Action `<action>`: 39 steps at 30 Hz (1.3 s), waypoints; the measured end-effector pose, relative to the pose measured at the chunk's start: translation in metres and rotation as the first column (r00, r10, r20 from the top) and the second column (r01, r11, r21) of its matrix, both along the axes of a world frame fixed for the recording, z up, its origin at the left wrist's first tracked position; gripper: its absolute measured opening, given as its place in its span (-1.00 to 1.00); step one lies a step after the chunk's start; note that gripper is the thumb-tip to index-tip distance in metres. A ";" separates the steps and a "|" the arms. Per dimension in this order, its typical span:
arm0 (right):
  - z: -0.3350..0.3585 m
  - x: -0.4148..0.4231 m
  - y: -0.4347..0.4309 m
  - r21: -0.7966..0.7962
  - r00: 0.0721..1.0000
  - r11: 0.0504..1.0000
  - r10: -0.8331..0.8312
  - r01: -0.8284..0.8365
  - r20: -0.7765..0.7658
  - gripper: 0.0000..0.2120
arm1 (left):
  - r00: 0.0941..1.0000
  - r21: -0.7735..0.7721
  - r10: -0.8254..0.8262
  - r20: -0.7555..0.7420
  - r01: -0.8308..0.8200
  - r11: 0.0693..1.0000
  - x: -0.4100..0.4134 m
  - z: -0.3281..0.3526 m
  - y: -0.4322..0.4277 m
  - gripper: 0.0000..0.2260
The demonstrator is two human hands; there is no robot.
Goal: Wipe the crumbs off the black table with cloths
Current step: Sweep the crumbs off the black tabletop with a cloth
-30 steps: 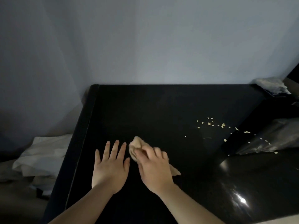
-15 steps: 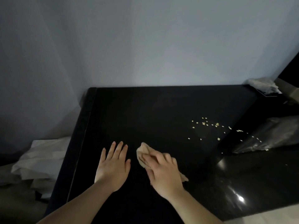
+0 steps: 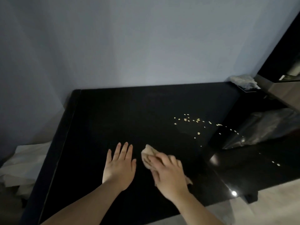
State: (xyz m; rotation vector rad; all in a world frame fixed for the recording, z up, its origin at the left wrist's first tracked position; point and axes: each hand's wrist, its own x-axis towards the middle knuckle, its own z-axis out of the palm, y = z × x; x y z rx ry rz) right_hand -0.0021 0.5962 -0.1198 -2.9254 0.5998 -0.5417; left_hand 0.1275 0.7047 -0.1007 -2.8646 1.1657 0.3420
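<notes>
The black table (image 3: 146,111) fills the middle of the view. Several pale crumbs (image 3: 188,119) lie scattered on its right half, and two lie further right (image 3: 276,163). My right hand (image 3: 170,174) holds a bunched beige cloth (image 3: 146,154) down on the tabletop, fingers bent over it; the cloth's far tip sticks out past my fingertips. My left hand (image 3: 120,164) lies flat on the bare table just left of the cloth, fingers straight and spread. The crumbs sit well beyond the cloth, up and to the right.
A crumpled grey cloth (image 3: 243,81) rests at the table's back right corner. A clear plastic bag (image 3: 267,127) lies on the right side by the crumbs. White fabric (image 3: 24,163) is heaped below the table's left edge. A wall stands behind.
Both hands and the cloth have slid to the right along the table, closer to the crumbs. The view has also shifted so the table's right edge shows more.
</notes>
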 end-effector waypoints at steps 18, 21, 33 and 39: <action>-0.003 -0.103 -0.118 0.000 0.919 0.923 -0.383 0.385 0.099 -0.60 | 0.990 -0.080 0.139 -0.033 -0.141 0.987 -0.077 -0.003 -0.064 -0.53; -0.007 -0.120 -0.109 0.102 0.811 0.813 -0.581 0.573 0.072 -0.54 | 0.982 -0.107 0.179 -0.065 -0.185 0.977 -0.100 -0.004 -0.071 -0.53; 0.002 -0.173 -0.122 0.115 0.798 0.791 -0.601 0.600 -0.032 -0.53 | 0.998 -0.075 0.027 -0.059 -0.032 0.997 -0.110 -0.003 -0.073 -0.53; -0.001 -0.125 -0.046 0.081 1.000 0.997 -0.021 0.021 0.005 -0.48 | 1.000 -0.108 0.016 -0.026 -0.019 0.994 -0.108 -0.002 -0.073 -0.53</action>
